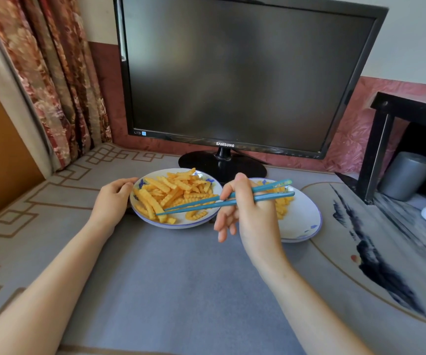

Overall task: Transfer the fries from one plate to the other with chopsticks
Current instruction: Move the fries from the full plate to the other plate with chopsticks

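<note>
1. Head view count: two white plates with blue rim marks, two hands, one pair of teal chopsticks (206, 204), and one dark Samsung monitor (245, 73) standing behind the plates.
2. A left plate (181, 224) carries a big heap of crinkle-cut fries (171, 192). A right plate (306, 222), just beside it, holds a smaller lot of fries, partly hidden behind the right hand.
3. Both plates sit on a grey patterned table mat (181, 278).
4. The left hand (112, 201) grips the left plate's outer rim, thumb on top and fingers curled against the edge.
5. The right hand (247, 213) pinches the chopsticks between thumb, index and middle finger, while the other two fingers hang loosely bent.
6. The two sticks narrow almost together at their tips, which touch the fries at the near-left side of the heap; whether a fry is caught I cannot tell.
</note>
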The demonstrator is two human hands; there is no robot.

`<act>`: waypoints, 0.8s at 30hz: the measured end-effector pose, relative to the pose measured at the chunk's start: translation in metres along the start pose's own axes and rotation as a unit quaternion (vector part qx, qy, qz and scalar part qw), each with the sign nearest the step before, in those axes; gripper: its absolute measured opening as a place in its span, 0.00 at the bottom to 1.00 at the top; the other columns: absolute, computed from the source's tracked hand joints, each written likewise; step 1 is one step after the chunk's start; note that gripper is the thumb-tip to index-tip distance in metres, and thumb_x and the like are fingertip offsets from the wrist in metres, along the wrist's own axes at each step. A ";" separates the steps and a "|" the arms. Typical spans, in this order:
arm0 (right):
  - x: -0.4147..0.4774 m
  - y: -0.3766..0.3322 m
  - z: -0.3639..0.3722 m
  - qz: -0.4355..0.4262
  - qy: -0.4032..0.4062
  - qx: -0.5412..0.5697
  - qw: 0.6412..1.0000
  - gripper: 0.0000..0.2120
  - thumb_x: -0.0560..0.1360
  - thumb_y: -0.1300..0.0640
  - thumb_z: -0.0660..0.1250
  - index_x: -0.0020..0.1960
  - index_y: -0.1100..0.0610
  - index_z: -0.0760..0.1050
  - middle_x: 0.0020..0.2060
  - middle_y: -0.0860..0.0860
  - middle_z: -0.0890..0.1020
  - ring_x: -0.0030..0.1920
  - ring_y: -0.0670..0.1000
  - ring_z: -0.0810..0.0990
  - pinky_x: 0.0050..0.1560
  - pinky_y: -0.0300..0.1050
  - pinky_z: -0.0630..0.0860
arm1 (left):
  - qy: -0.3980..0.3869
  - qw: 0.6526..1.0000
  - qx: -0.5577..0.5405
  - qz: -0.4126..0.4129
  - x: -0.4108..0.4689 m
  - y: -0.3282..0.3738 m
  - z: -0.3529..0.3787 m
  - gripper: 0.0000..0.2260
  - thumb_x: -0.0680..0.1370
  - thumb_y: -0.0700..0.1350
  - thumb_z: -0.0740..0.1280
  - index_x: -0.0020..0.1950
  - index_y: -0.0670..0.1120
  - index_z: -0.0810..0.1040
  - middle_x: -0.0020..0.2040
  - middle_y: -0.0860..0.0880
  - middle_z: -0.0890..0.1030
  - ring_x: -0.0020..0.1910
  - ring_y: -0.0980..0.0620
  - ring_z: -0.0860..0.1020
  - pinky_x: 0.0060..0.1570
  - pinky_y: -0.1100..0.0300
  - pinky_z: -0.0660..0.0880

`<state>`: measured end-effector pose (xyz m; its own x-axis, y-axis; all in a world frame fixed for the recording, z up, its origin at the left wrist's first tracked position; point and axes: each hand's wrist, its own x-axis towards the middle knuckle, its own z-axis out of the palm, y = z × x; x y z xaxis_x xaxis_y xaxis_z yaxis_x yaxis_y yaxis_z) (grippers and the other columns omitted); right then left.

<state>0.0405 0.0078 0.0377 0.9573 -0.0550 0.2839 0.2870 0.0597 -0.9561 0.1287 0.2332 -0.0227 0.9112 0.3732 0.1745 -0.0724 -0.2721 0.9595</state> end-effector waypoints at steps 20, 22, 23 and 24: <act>0.005 -0.030 -0.061 -0.079 0.152 -0.043 0.984 0.20 0.82 0.57 0.53 0.33 0.59 0.69 0.17 0.56 0.72 0.17 0.55 0.70 0.22 0.39 0.63 | 0.001 1.000 0.012 -0.007 -0.002 0.003 0.000 0.14 0.81 0.39 0.56 0.60 0.42 0.79 0.49 0.47 0.80 0.40 0.58 0.76 0.39 0.69 0.70; 0.007 -0.030 -0.077 -0.090 0.172 -0.055 0.979 0.19 0.81 0.59 0.53 0.33 0.59 0.69 0.17 0.55 0.72 0.17 0.55 0.69 0.21 0.38 0.62 | 0.000 1.000 0.015 -0.007 -0.002 0.003 0.000 0.14 0.81 0.39 0.56 0.60 0.42 0.79 0.49 0.47 0.80 0.41 0.57 0.77 0.39 0.69 0.70; 0.008 -0.030 -0.086 -0.092 0.181 -0.060 0.977 0.18 0.81 0.59 0.53 0.34 0.59 0.68 0.17 0.56 0.72 0.17 0.55 0.69 0.21 0.38 0.61 | 0.000 1.000 0.015 -0.007 -0.002 0.003 0.000 0.14 0.81 0.39 0.56 0.60 0.42 0.79 0.49 0.47 0.80 0.41 0.58 0.77 0.39 0.69 0.70; 0.008 -0.029 -0.094 -0.092 0.189 -0.066 0.975 0.18 0.81 0.58 0.52 0.34 0.59 0.68 0.17 0.56 0.72 0.16 0.54 0.69 0.21 0.37 0.61 | -0.002 1.000 0.014 -0.007 -0.003 0.003 0.000 0.14 0.81 0.39 0.56 0.60 0.42 0.79 0.49 0.47 0.80 0.41 0.58 0.77 0.38 0.69 0.70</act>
<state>0.0362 -0.0877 0.0611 0.8012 -0.4185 0.4276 0.4214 -0.1128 -0.8999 0.1261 0.2317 -0.0201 0.9134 0.3743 0.1599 -0.0477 -0.2919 0.9553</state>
